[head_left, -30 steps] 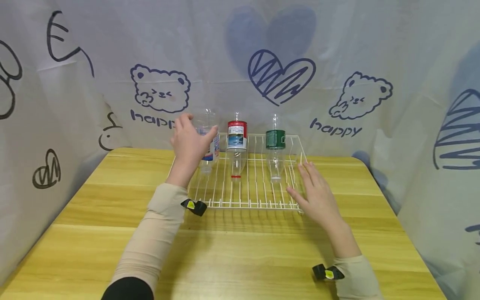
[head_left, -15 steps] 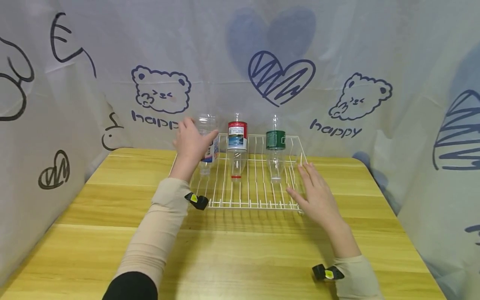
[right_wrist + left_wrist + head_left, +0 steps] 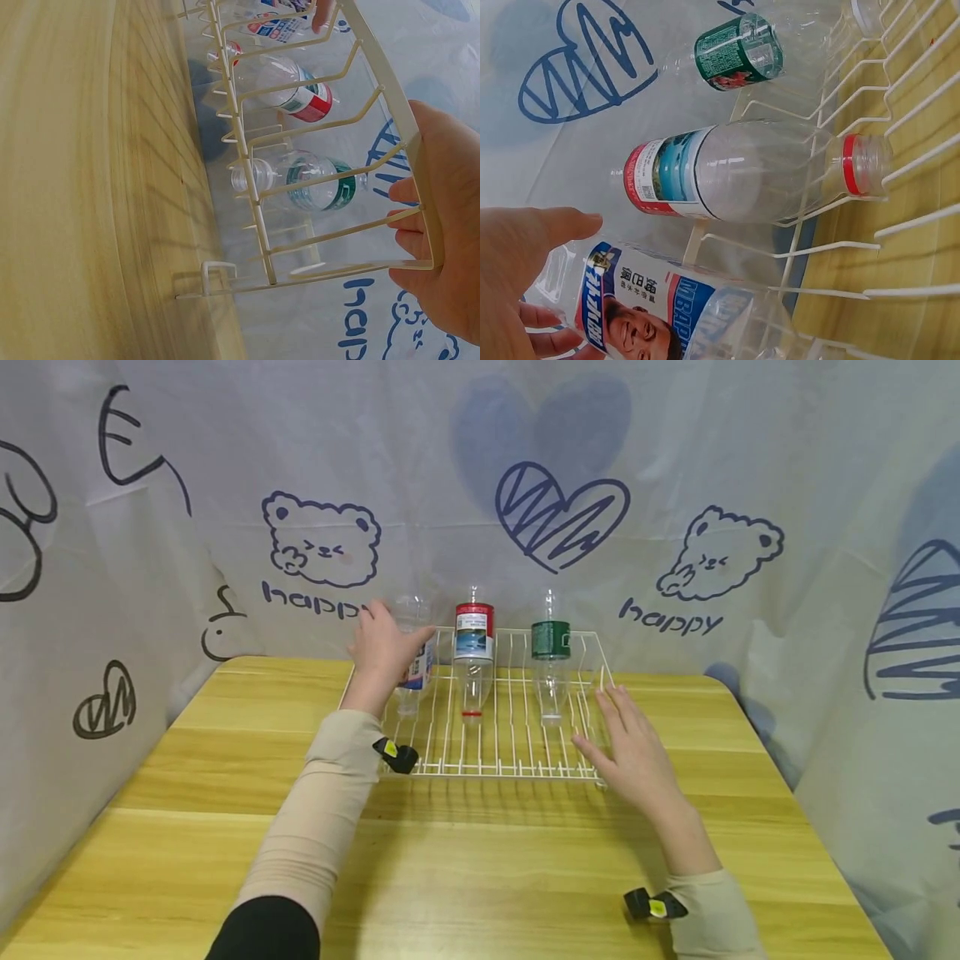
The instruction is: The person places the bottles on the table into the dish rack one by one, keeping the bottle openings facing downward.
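My left hand (image 3: 384,647) grips a clear plastic bottle (image 3: 727,319) with a blue, white and red label, neck down, at the left of a white wire rack (image 3: 517,768). Its thumb and fingers lie around the bottle's upper part. Two more clear bottles stand neck down in the rack: a red-labelled bottle (image 3: 474,635) in the middle and a green-labelled bottle (image 3: 551,640) at the right. My right hand (image 3: 637,752) holds the rack's right rim, its fingertips showing behind the wires in the right wrist view.
The rack stands toward the back of a wooden table (image 3: 495,877). Close behind it hangs a pale cloth (image 3: 435,460) with drawn hearts and bears, which also encloses both sides.
My left hand and its bottle have moved slightly down toward the rack, and the bottle's neck sits lower between the wires. The right hand and the other two bottles have stayed still.
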Motion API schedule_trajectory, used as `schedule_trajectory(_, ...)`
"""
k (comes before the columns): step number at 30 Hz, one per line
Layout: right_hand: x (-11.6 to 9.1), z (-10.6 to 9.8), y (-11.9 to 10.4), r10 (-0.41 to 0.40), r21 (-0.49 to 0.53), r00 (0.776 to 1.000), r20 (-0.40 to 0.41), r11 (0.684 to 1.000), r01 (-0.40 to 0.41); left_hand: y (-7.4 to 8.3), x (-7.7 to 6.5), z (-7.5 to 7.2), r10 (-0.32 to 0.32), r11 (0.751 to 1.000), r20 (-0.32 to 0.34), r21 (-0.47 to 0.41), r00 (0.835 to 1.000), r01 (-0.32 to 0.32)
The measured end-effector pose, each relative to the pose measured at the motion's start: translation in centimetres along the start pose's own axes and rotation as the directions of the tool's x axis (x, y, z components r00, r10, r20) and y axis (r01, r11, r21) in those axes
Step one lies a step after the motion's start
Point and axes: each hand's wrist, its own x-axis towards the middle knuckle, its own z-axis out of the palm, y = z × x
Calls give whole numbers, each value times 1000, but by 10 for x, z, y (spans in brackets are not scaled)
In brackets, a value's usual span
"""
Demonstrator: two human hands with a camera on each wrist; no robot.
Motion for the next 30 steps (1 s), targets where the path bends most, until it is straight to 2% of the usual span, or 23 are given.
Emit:
schedule_trajectory(18, -1, 0, -1, -3, -2, 1000, -11, 1000, 3, -2, 9, 9, -43, 998, 50, 44, 998, 41)
schedule_trajectory(30, -1, 0, 0, -4, 0, 1000, -21, 1000, 4, -4, 15, 16, -72, 996, 47, 51, 996, 70)
